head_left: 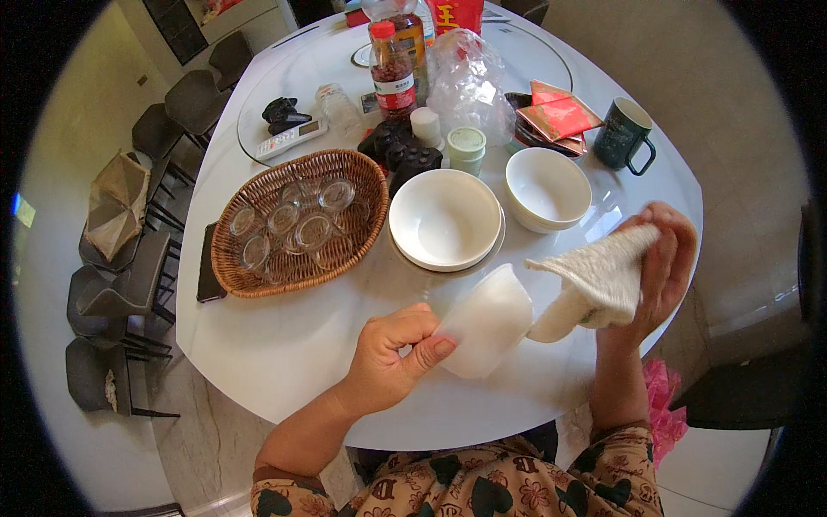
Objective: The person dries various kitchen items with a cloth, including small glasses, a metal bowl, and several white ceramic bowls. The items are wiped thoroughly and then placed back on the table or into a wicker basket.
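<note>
My left hand (389,355) grips a white bowl (488,326) by its edge, thumb on top, and holds it tilted above the near part of the table. A cream cloth (599,267) is bunched in my right hand (668,269), with its loose end hanging beside the bowl. Just beyond stand a large white bowl (444,220), which rests on another rim, and a second white bowl (549,185) to its right. To the left, a brown wicker basket (233,280) contains several clear glass cups (312,231).
Past the bowls are black game controllers (405,155), a green-white jar (466,148), a red-capped bottle (394,73), a clear plastic bag (472,82), red packets (560,116) and a dark mug (624,136). A white remote (293,139) lies behind the basket. Grey chairs (116,293) line the left wall.
</note>
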Demonstrator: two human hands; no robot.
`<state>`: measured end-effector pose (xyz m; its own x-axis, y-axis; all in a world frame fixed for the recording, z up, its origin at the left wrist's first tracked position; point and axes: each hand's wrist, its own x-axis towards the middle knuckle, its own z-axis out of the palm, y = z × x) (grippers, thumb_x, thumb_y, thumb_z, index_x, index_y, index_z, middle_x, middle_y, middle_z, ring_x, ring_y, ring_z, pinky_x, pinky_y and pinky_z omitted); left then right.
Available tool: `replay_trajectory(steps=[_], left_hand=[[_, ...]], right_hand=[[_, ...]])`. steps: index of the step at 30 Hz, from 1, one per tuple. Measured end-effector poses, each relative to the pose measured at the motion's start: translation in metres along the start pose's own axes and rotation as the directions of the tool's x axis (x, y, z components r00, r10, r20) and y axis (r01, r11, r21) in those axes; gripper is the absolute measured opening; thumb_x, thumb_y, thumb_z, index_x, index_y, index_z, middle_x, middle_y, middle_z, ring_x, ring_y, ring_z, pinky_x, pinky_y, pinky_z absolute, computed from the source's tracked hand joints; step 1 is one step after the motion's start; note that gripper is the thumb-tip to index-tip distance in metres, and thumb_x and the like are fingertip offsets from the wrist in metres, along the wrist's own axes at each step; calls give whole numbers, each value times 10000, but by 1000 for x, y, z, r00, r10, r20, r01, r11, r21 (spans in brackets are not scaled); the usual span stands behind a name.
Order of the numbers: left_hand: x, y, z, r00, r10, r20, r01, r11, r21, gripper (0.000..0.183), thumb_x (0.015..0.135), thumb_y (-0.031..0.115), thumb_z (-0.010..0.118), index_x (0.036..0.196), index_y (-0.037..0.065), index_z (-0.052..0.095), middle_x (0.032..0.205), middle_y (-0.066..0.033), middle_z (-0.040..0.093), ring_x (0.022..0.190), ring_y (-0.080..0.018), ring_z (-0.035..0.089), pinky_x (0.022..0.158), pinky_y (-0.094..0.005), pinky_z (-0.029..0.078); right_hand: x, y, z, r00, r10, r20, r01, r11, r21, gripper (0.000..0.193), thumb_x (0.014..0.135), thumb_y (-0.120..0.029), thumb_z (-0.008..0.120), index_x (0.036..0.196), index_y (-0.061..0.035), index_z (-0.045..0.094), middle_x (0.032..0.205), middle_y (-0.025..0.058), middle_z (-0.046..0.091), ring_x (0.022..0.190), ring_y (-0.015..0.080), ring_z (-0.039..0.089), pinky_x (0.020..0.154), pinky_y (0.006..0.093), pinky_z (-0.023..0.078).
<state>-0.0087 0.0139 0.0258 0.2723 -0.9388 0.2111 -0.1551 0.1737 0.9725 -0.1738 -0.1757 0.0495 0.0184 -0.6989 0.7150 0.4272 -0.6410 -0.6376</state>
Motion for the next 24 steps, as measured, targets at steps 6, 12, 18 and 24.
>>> replay_trajectory(steps=[6,12,18,24], left_hand=[[3,-13,3,999,2,41,3,992,-125,175,870,171,654,858,-1,629,729,-30,511,664,-117,441,600,-257,366],[3,-10,-5,957,191,217,-202,979,28,129,800,79,699,874,-2,633,778,-67,546,686,-196,501,599,-292,407],[3,-8,11,988,104,111,-115,989,89,167,754,14,706,906,-13,641,921,-106,617,783,-247,581,662,-323,461],[12,-10,-7,820,417,392,-470,882,45,206,729,-2,714,924,-13,650,1002,-116,627,829,-279,592,712,-340,476]], right_hand=[[-47,-13,44,471,-384,794,684,727,-55,377,591,-258,712,926,-103,637,966,43,564,941,230,558,799,387,450],[-13,-10,24,757,209,619,-35,959,-281,225,757,-53,649,964,-25,565,963,134,545,859,261,558,741,332,465],[-35,-21,38,538,-137,832,508,840,-190,435,684,-314,758,1005,-72,592,1049,99,550,983,301,530,835,428,426],[-14,-8,21,651,344,677,-414,908,-64,321,764,-221,707,1015,-51,602,948,110,583,884,270,574,777,349,458]])
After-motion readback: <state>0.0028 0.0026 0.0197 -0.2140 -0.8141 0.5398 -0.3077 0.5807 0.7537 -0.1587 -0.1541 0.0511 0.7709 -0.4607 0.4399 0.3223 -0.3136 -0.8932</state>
